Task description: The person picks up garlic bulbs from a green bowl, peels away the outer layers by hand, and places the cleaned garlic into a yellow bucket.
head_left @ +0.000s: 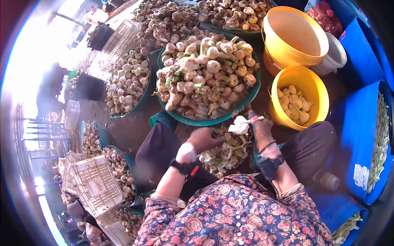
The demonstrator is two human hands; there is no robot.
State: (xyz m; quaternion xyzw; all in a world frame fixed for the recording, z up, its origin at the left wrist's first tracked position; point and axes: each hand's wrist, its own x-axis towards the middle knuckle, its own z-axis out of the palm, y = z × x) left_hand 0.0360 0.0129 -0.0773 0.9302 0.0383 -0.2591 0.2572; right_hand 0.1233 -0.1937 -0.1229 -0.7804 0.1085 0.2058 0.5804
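A peeled-looking white garlic bulb [239, 125] is at my right hand [262, 133], its short stem running to the closed fingers. A dark piece with a red band [254, 119] shows at those fingers; I cannot make out what it is. My left hand [202, 139] is to the left of the bulb, apart from it, with curled fingers; what they hold, if anything, is hidden. Under both hands lies a heap of garlic skins and stalks [223, 158]. Just beyond them stands a green tub [197, 121] piled high with untrimmed garlic bulbs [205, 74].
At the right, a yellow bucket [320, 92] contains several clean pale bulbs [296, 106]. Behind it are a larger yellow bucket [293, 53] and a white bucket [334, 53]. Blue bins [349, 139] line the right side. Plastic crates [96, 184] and more garlic tubs are at left.
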